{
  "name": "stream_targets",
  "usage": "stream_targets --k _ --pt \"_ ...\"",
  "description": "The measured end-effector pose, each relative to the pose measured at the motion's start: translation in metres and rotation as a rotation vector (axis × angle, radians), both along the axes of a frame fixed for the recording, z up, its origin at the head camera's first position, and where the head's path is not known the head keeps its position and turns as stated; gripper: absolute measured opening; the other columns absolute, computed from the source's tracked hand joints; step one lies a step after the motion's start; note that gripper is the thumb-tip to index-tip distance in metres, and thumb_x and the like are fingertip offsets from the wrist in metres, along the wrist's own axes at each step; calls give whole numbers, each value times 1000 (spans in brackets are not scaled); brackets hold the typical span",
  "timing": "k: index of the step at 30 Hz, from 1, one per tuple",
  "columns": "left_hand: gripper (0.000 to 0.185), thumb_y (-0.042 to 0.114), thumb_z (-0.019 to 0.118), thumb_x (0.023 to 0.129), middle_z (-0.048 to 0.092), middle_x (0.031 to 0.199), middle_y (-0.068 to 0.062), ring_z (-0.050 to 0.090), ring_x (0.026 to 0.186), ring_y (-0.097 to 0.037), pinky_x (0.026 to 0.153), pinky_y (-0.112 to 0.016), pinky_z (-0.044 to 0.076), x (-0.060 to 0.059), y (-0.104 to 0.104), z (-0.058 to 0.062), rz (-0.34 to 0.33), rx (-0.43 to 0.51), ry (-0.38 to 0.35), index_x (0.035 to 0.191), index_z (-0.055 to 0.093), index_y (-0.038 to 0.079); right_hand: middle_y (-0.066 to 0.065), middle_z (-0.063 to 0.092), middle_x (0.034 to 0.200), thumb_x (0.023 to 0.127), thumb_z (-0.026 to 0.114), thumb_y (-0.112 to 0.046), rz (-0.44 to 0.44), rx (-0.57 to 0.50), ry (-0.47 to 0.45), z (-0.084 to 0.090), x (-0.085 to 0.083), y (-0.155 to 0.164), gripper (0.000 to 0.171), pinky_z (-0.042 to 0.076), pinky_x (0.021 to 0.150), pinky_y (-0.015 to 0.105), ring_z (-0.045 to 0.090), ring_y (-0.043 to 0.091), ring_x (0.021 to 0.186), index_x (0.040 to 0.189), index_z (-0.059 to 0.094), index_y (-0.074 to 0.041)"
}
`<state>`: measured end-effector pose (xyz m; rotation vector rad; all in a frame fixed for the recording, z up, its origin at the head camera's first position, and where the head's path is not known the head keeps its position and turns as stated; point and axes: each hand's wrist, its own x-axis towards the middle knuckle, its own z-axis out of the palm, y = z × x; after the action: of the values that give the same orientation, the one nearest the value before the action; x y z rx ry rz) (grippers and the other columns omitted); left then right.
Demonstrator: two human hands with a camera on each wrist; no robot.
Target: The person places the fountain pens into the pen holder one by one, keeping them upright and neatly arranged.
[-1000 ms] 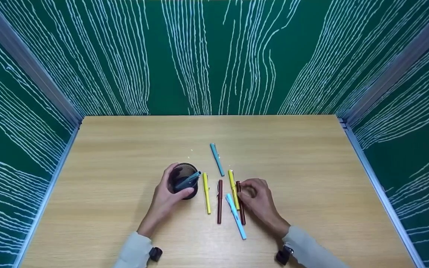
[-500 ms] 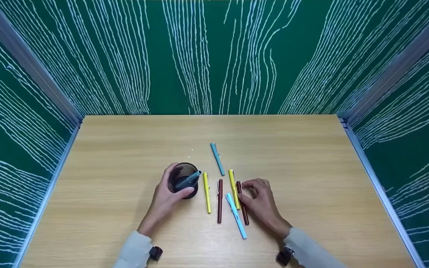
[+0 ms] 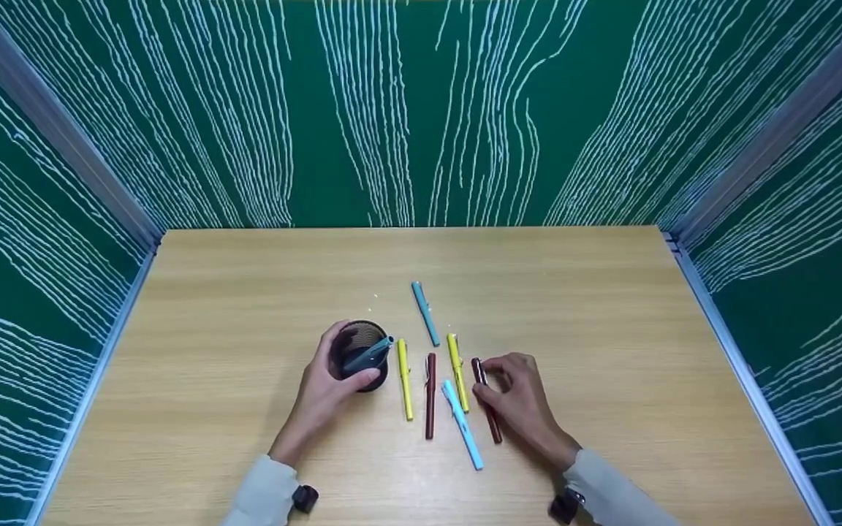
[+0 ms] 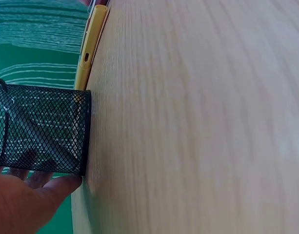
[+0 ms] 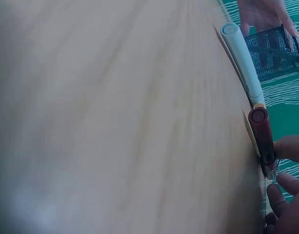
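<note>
My left hand [image 3: 319, 394] holds a black mesh pen cup [image 4: 47, 126] upright on the table, thumb on the near side and fingers round the far side. A dark teal pen [image 3: 368, 355] leans inside the cup. With thumb and fingertips my right hand [image 3: 527, 402] pinches the clip end of a dark red pen [image 3: 492, 418], which lies close along the table. Left of it are a light blue pen [image 3: 463, 427], a yellow pen [image 3: 457, 369], another dark red pen [image 3: 430, 394] and a second yellow pen [image 3: 405, 380] beside the cup.
A teal pen [image 3: 425, 314] lies farther back on the wooden table [image 3: 574, 292]. Green walls with white wavy lines [image 3: 362, 109] stand behind and at both sides, joined by grey corner posts [image 3: 63, 117].
My right hand has moved slightly right, drawing the dark red pen away from the yellow and light blue pens and tilting it a little. The left hand and cup have stayed put.
</note>
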<state>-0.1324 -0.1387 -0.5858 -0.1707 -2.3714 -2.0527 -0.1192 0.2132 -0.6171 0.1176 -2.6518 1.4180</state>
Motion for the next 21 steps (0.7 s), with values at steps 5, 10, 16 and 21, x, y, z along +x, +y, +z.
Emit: stream_targets --k 5,10,16,21 --pt "94 24 97 86 59 158 -7 53 146 -30 126 -53 34 1 0 0 6 7 -7 165 46 24 1 73 108 87 94 -11 -5 35 1 0 0 3 30 43 105 46 52 26 120 114 81 -9" --pt "96 23 96 86 58 158 -8 53 146 -31 126 -52 35 1 1 -1 -1 28 -20 166 44 23 3 72 103 85 94 -10 -16 59 -15 2 -1 7 31 40 105 46 53 29 119 113 81 -7" --pt "97 24 96 86 57 160 -9 52 147 -31 126 -51 34 2 1 0 13 9 -30 167 42 21 3 72 100 85 95 -12 -17 83 -36 5 -2 11 32 41 103 46 54 29 116 112 80 -4" --pt "97 26 96 86 56 160 -7 51 148 -31 126 -52 33 2 2 0 13 -7 -28 167 43 23 1 70 95 86 95 -11 -9 109 -54 7 -4 15 28 41 91 40 52 25 106 109 81 -5"
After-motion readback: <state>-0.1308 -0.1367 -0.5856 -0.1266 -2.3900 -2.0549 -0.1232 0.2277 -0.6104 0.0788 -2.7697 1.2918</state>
